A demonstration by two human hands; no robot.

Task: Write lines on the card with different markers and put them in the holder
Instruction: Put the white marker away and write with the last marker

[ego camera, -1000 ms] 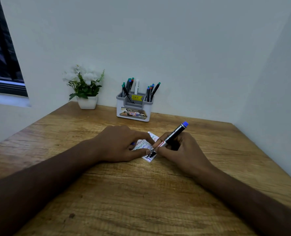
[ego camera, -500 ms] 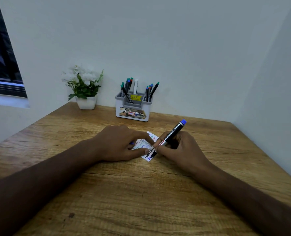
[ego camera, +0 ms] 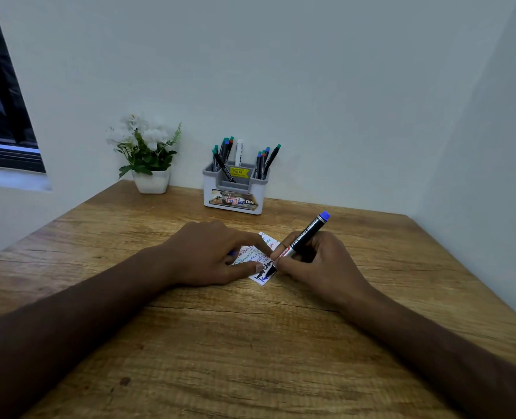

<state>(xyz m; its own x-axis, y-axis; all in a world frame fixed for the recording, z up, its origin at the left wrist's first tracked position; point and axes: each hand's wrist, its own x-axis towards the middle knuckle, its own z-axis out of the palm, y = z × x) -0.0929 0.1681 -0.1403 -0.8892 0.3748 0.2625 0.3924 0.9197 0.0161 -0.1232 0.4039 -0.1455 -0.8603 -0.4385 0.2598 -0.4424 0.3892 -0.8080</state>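
A small white card (ego camera: 264, 257) covered in coloured handwriting lies on the wooden table (ego camera: 250, 352). My left hand (ego camera: 211, 255) presses down on the card's left part, thumb and forefinger spread; something small and blue peeks out under its fingers. My right hand (ego camera: 317, 267) grips a black marker with a blue end (ego camera: 303, 240), its tip touching the card's near right corner. A grey and white holder (ego camera: 235, 192) stands at the back by the wall with several markers upright in it.
A white pot with white flowers (ego camera: 148, 155) stands left of the holder. White walls close in at the back and the right. A dark window (ego camera: 3, 110) is at the far left.
The marker tip has shifted slightly along the card's near edge, and dark writing now shows there. My left hand has stayed pressed on the card.
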